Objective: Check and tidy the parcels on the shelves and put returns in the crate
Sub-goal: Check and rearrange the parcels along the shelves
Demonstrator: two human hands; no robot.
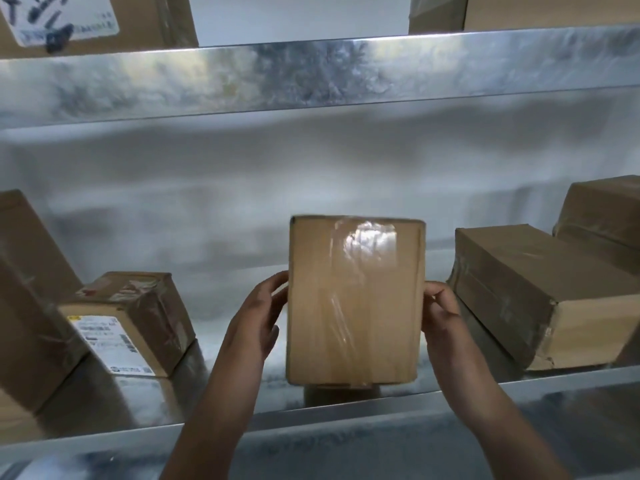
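A brown cardboard parcel [353, 303] sealed with clear tape stands upright in the middle of the metal shelf [346, 410], its plain taped face toward me. My left hand [256, 320] grips its left edge and my right hand [440, 313] grips its right edge. Its lower edge is at the shelf's front lip; I cannot tell whether it rests there or is lifted. No crate is in view.
A labelled parcel [128, 320] lies on the left, beside a tall leaning box [31, 299]. Two brown parcels, a long one [533, 292] and another behind it [606, 209], sit on the right. The upper shelf beam [311, 74] carries more boxes, one with a scribbled label [59, 19].
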